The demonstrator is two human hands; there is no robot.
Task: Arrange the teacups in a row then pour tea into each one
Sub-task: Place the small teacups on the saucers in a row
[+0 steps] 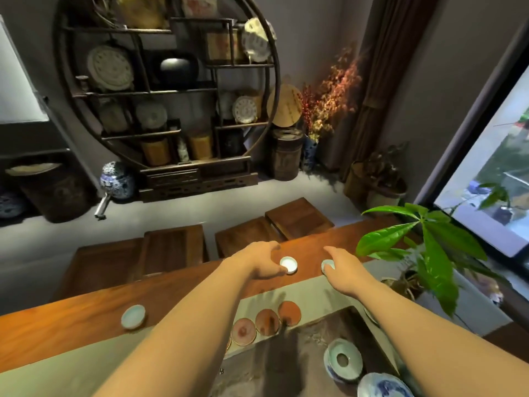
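Three pale celadon teacups stand on the long wooden table (71,333). My left hand (257,262) curls around the middle teacup (288,264) near the far edge, fingers on both sides of it. My right hand (343,270) covers part of the right teacup (327,265), fingertips on its rim. A third teacup (133,316) sits alone far to the left on the wood. No teapot is in sight.
Three reddish round coasters (267,320) lie in a row on a grey-green runner (303,290). A stone tea tray (300,353) holds a celadon ring dish (343,361) and a blue-and-white bowl (383,386). A leafy plant (429,247) stands at right. Wooden stools stand beyond the table.
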